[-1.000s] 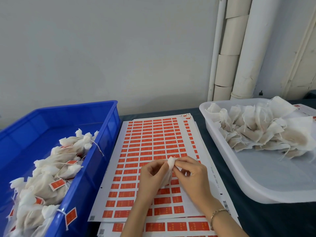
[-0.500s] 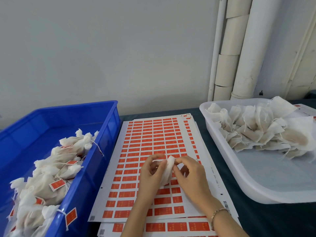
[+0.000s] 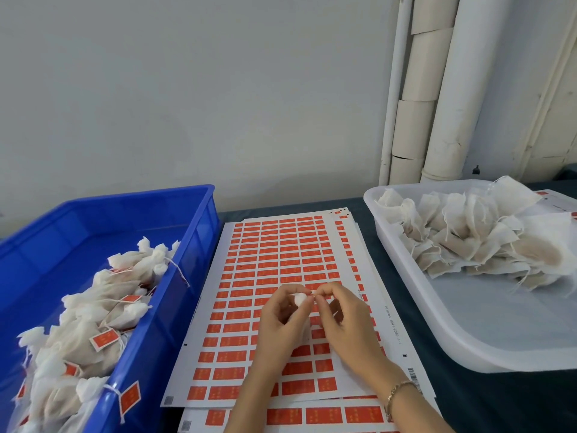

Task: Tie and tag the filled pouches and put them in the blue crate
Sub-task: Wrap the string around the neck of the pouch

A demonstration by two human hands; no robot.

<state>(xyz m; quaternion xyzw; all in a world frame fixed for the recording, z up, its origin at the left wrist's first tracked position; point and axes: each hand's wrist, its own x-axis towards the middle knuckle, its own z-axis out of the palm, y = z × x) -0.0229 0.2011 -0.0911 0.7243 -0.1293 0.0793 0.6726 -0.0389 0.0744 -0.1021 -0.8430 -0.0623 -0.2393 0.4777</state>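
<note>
while the left hand [image 3: 281,320] grips the small white fabric pouch [image 3: 300,299] with its neck end up, above the white sheet of orange sticker tags [image 3: 274,245], the right hand [image 3: 346,320] pinches at this neck, probably on the string. the blue plastic crate [image 3: 199,245] lies to the left, nearer to the left hand.

Left hand [image 3: 281,320] and right hand [image 3: 346,323] bare, forearms too; on the right wrist, a slim gold-toned chain bracelet [image 3: 398,390], loosely worn.
</note>
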